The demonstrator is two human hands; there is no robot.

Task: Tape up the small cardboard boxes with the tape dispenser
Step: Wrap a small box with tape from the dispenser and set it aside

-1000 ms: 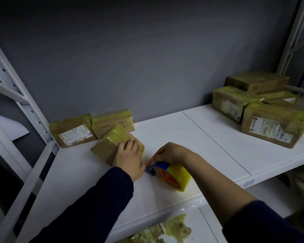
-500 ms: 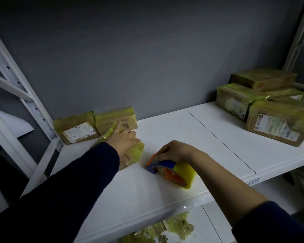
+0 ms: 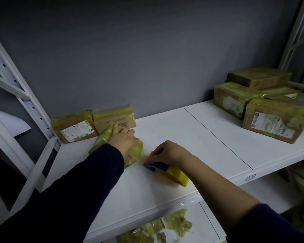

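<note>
A small cardboard box (image 3: 104,139) wrapped in yellow-green tape lies on the white shelf (image 3: 182,137), left of centre. My left hand (image 3: 124,140) grips it from above, fingers over its far side and thumb at its near edge. Just right of the box, my right hand (image 3: 167,151) holds the blue and orange tape dispenser (image 3: 167,171) with its yellow tape roll, resting on the shelf. Its orange front tip is close to the box's near corner.
Two taped boxes (image 3: 95,123) lean against the grey wall behind the held one. A pile of several larger taped boxes (image 3: 263,104) fills the right end. White rack posts (image 3: 25,102) stand at left. Crumpled tape scraps (image 3: 165,227) lie on the lower shelf.
My left hand has shifted from lying flat on top of the box to reaching over it and gripping it, pushing it a little toward the wall. The dispenser stays in place.
</note>
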